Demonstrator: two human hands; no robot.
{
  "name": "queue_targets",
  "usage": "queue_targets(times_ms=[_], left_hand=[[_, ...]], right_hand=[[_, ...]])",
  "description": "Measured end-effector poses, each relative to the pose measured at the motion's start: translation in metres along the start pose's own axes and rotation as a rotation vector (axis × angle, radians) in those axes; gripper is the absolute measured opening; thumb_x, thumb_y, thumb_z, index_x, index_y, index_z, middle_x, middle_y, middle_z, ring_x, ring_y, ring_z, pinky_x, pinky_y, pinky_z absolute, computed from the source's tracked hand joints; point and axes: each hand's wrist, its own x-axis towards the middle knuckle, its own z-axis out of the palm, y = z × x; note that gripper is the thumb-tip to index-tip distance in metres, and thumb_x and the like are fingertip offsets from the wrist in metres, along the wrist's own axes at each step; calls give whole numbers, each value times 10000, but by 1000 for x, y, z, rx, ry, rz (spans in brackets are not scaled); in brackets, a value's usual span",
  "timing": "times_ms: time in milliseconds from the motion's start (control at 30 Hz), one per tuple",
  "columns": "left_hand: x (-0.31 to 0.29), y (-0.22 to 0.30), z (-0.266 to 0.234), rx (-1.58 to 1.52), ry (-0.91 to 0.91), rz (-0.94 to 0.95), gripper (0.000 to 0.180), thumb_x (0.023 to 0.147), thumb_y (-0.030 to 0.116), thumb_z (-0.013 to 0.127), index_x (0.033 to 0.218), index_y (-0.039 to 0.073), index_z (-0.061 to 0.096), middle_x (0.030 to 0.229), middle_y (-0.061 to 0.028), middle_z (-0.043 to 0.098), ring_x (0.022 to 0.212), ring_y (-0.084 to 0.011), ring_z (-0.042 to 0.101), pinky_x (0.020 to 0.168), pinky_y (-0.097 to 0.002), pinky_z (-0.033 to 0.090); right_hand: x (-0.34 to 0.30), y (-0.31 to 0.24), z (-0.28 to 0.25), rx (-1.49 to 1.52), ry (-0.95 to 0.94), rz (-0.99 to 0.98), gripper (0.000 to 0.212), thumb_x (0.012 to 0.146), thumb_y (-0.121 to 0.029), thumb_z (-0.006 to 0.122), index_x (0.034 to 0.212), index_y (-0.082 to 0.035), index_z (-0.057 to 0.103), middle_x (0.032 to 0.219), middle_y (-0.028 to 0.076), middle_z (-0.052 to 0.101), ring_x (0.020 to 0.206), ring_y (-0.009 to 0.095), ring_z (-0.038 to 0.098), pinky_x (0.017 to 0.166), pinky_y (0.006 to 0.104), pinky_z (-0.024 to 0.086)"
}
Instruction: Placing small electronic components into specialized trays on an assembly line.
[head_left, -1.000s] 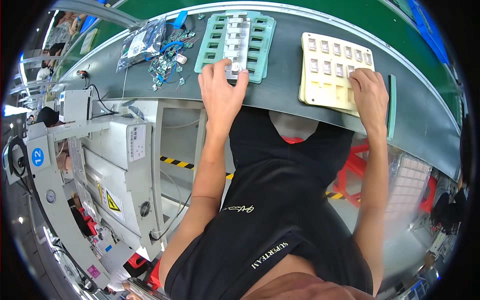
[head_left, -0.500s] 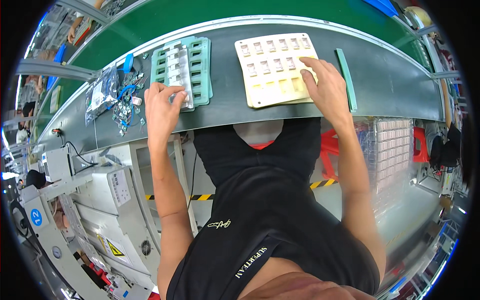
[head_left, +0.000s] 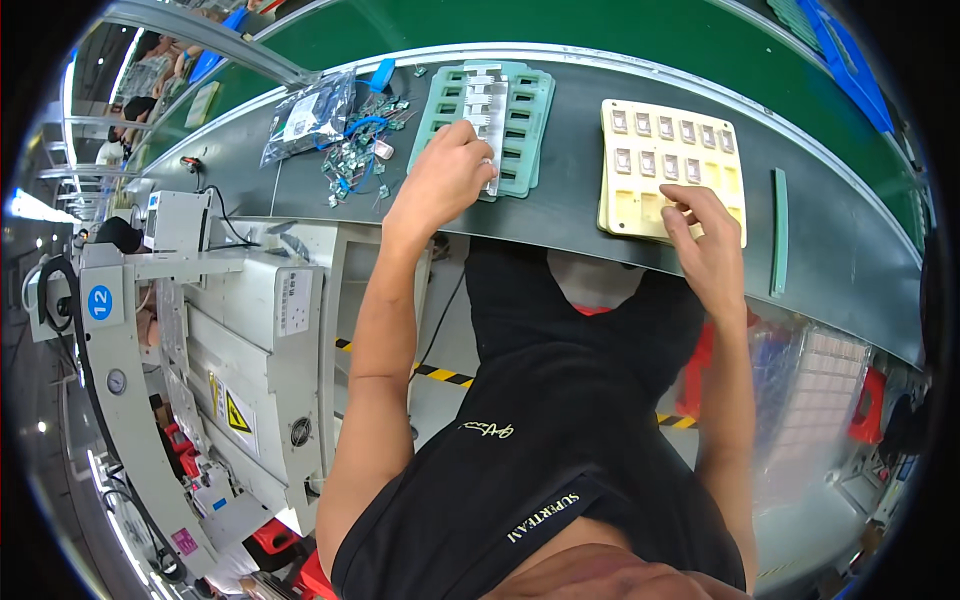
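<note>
Green trays (head_left: 546, 95) bear a silvery strip (head_left: 497, 122), best steadied at its near end by the bent left hand (head_left: 445, 182), whose grip I cannot tell, while the right hand (head_left: 712, 243), half-spread and apparently empty, hovers over the cream tray (head_left: 650, 143).

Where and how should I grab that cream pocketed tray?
Probably by the left and right edges of the cream pocketed tray, coming from your own side. It lies flat near the front edge of the workbench, and small rectangular parts sit in its farther pockets, so an edge hold, kept level, should avoid disturbing them.
</note>
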Motion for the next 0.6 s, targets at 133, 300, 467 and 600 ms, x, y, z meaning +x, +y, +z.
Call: queue_targets(times_ms=[133,300,467,600], left_hand=[[-1,10,-2,-232,67,-57,169,875,133,662,974,5,709,910,-108,587,852,-262,590,765,-363,487],[10,48,18,-877,208,-264,194,890,192,726,927,2,720,842,-16,556,701,-75,510,626,-234,427],[25,87,33,-988,169,-374,323,926,273,704,810,-28,689,738,-20,520,654,-95,463,589,-273,393],[24,87,43,-942,259,-284,310,969,254,634,836,-20,697,747,-31,575,667,-92,492,607,-284,421]], right_hand=[[2,-9,20,6,17,-119,194,881,-55,660,1070,-15,683,1000,163,660,917,340,642,815,379,504],[13,-40,50,95,22,-272,372,811,2,720,1172,-45,642,1061,124,642,916,256,626,766,346,518],[16,-33,64,111,161,-239,369,785,-17,752,1134,-27,633,999,136,634,891,310,652,757,374,539],[9,-26,44,29,183,-110,270,841,-79,724,1093,-13,653,987,152,668,834,288,671,711,362,544]])
